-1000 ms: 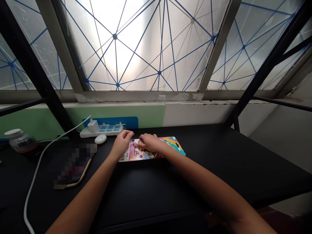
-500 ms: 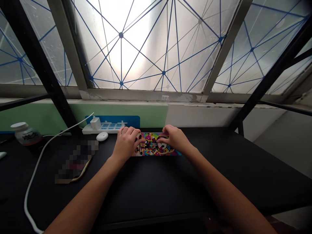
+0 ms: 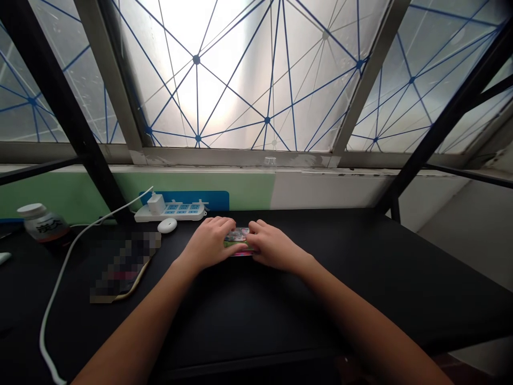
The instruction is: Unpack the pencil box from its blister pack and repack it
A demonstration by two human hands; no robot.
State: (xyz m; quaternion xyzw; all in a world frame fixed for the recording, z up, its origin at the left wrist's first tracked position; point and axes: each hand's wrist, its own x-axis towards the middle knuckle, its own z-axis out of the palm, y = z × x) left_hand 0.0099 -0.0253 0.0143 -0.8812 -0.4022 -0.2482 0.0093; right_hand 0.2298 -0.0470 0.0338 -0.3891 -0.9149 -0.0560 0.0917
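A colourful printed sheet (image 3: 241, 233), apparently folded over, lies on the black desk, with greyish, green and pink parts showing between my hands. My left hand (image 3: 212, 241) grips its left end, with the thumb stretched across the front and the other fingers bent at the back. At the opposite end, my right hand (image 3: 274, 243) has its fingers curled and pressed onto the sheet. Most of both ends is hidden under my fingers.
A white power strip (image 3: 172, 213) with a plugged-in charger stands at the back, a white earbud case (image 3: 167, 225) in front. Further left are a pixelated flat item (image 3: 126, 272), a white cable (image 3: 64, 267) and a white-capped bottle (image 3: 44, 223). Black metal posts rise on both sides.
My right hand has moved left, towards my left hand. The long bright sheet now looks much shorter, with a different greyish and green face showing.
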